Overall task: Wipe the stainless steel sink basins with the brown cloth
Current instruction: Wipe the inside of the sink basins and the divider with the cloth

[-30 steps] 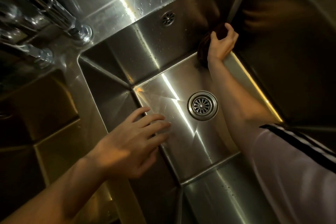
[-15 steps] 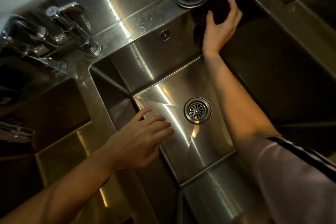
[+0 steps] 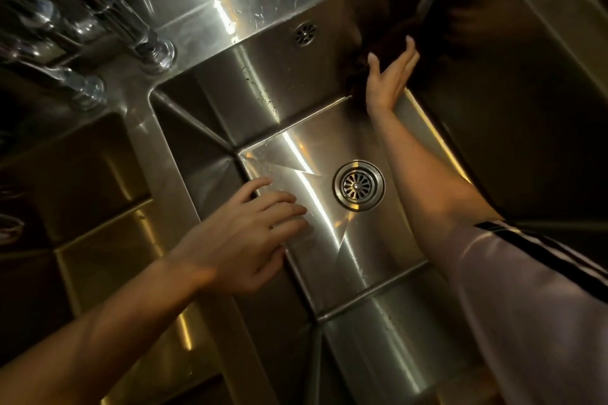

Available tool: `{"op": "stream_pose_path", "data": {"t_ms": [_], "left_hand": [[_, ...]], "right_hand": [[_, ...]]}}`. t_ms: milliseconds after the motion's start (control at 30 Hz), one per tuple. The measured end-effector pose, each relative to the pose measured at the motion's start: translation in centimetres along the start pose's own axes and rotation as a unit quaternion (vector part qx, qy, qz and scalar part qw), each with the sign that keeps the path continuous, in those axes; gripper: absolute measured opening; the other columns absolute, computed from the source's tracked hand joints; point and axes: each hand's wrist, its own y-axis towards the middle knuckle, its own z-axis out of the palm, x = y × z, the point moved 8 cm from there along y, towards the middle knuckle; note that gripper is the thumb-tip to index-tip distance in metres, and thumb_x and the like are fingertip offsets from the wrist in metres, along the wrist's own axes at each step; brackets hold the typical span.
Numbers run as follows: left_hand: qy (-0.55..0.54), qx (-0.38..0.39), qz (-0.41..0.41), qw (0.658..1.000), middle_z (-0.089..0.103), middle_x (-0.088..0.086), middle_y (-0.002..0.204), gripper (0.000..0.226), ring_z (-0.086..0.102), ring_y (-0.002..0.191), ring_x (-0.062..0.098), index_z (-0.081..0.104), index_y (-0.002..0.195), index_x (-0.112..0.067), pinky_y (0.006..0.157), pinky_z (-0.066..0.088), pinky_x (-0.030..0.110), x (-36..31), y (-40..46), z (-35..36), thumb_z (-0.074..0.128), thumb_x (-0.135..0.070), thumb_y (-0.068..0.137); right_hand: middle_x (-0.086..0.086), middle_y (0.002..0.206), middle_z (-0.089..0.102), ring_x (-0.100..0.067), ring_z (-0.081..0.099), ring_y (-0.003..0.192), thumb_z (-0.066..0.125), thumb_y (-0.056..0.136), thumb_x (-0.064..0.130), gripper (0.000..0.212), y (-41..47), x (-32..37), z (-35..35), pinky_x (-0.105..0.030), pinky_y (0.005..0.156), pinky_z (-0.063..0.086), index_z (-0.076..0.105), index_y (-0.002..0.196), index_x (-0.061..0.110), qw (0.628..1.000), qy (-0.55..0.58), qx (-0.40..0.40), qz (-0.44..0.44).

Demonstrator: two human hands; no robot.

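Right hand (image 3: 390, 77) fingers straight, pressing dark brown cloth (image 3: 368, 52) flat on far-right corner wall of brushed steel basin (image 3: 263, 89). Left hand (image 3: 243, 240) relaxed, fingers apart, on rim. Round slotted drain (image 3: 358, 185) mid-floor.

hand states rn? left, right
Left hand: open, fingers relaxed, resting on the sink divider, holding nothing.
Right hand: open, straight fingers pressing the cloth on the back corner.

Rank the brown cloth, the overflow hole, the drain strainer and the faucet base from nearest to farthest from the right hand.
From the right hand:
1. Brown cloth, pressed under its fingers in the far corner.
2. Overflow hole, on the back wall.
3. Drain strainer, on the basin floor.
4. Faucet base, on the far-left deck.
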Motion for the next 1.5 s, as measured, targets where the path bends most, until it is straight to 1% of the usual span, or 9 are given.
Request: {"op": "stream_pose_path", "data": {"t_ms": [167, 267, 433, 767, 833, 967, 1133, 1200, 1500], "left_hand": [[0.004, 0.013, 0.0, 1.0, 0.061, -0.002, 0.128, 0.048, 0.053, 0.123, 0.02, 0.061, 0.124, -0.024, 0.112, 0.021, 0.045, 0.1, 0.0, 0.1, 0.041, -0.036, 0.082], [0.002, 0.014, 0.002, 1.0, 0.061, -0.001, 0.128, 0.047, 0.052, 0.123, 0.021, 0.062, 0.123, -0.025, 0.111, 0.023, 0.046, 0.2, 0.0, 0.1, 0.042, -0.036, 0.082], [0.011, 0.022, 0.0, 1.0, 0.062, -0.002, 0.126, 0.047, 0.054, 0.122, 0.02, 0.064, 0.121, -0.025, 0.111, 0.028, 0.047, 0.1, 0.1, -0.1, 0.043, -0.037, 0.08], [0.026, 0.039, 0.001, 0.999, 0.065, -0.001, 0.123, 0.04, 0.058, 0.118, 0.023, 0.068, 0.111, -0.029, 0.104, 0.033, 0.054, -0.3, 0.2, -0.1, 0.042, -0.037, 0.081], [0.013, 0.035, 0.0, 0.999, 0.065, -0.001, 0.122, 0.038, 0.058, 0.118, 0.024, 0.07, 0.109, -0.028, 0.105, 0.034, 0.054, -0.4, 0.2, -0.2, 0.043, -0.035, 0.082], [0.0, 0.025, 0.007, 1.0, 0.064, 0.0, 0.123, 0.037, 0.055, 0.119, 0.024, 0.068, 0.112, -0.027, 0.107, 0.034, 0.052, -0.4, 0.1, -0.3, 0.046, -0.033, 0.082], [-0.004, 0.006, 0.014, 1.0, 0.063, 0.0, 0.123, 0.038, 0.052, 0.121, 0.023, 0.066, 0.115, -0.026, 0.108, 0.028, 0.049, -0.5, -0.1, -0.2, 0.045, -0.034, 0.085], [-0.003, -0.003, 0.02, 1.0, 0.062, 0.0, 0.124, 0.038, 0.051, 0.122, 0.022, 0.065, 0.115, -0.026, 0.108, 0.027, 0.047, -0.5, -0.1, -0.3, 0.045, -0.034, 0.085], [-0.021, -0.026, 0.024, 0.999, 0.062, 0.001, 0.125, 0.038, 0.052, 0.122, 0.023, 0.065, 0.117, -0.026, 0.109, 0.029, 0.05, -0.1, -0.1, -0.3, 0.044, -0.033, 0.085]], "right_hand": [[-0.02, 0.143, 0.035, -0.035, 0.035, 0.135, 0.067, 0.087, 0.021, 0.07, -1.1, -4.4, 3.1, -0.037, 0.114, 0.028, 0.031, 0.142, 0.0, 0.989, -0.075, 0.11, 0.07], [-0.018, 0.147, 0.032, -0.032, 0.031, 0.138, 0.067, 0.087, 0.024, 0.072, -1.5, -5.1, 3.8, -0.036, 0.114, 0.026, 0.028, 0.144, 0.001, 0.983, -0.105, 0.125, 0.09], [-0.016, 0.146, 0.035, -0.03, 0.033, 0.137, 0.065, 0.088, 0.02, 0.064, -1.2, -4.3, 3.2, -0.035, 0.114, 0.027, 0.034, 0.141, 0.003, 0.986, -0.106, 0.099, 0.087], [-0.022, 0.129, 0.045, -0.034, 0.05, 0.12, 0.067, 0.085, 0.012, 0.054, -1.7, 7.1, -2.5, -0.036, 0.101, 0.04, 0.047, 0.132, -0.004, 0.995, 0.076, -0.051, -0.026], [-0.023, 0.127, 0.046, -0.034, 0.051, 0.119, 0.068, 0.085, 0.011, 0.053, -1.8, 9.3, -3.5, -0.029, 0.1, 0.042, 0.047, 0.131, -0.006, 0.991, 0.109, -0.059, -0.056], [-0.023, 0.127, 0.046, -0.024, 0.05, 0.117, 0.069, 0.085, 0.011, 0.053, -2.6, 11.5, -3.9, 0.003, 0.087, 0.035, 0.046, 0.129, -0.008, 0.98, 0.163, -0.066, -0.087], [-0.025, 0.127, 0.045, -0.032, 0.049, 0.119, 0.07, 0.085, 0.012, 0.056, -3.2, 10.4, -2.8, 0.006, 0.085, 0.032, 0.044, 0.129, -0.01, 0.981, 0.166, -0.068, -0.074], [-0.026, 0.128, 0.045, -0.034, 0.047, 0.121, 0.07, 0.084, 0.011, 0.056, -3.3, 8.9, -2.0, 0.004, 0.092, 0.027, 0.044, 0.129, -0.01, 0.986, 0.144, -0.053, -0.062], [-0.02, 0.138, 0.038, -0.033, 0.036, 0.132, 0.066, 0.084, 0.015, 0.061, -4.0, 0.8, 2.6, -0.03, 0.112, 0.021, 0.038, 0.136, 0.0, 0.998, -0.008, 0.065, 0.021]]}}
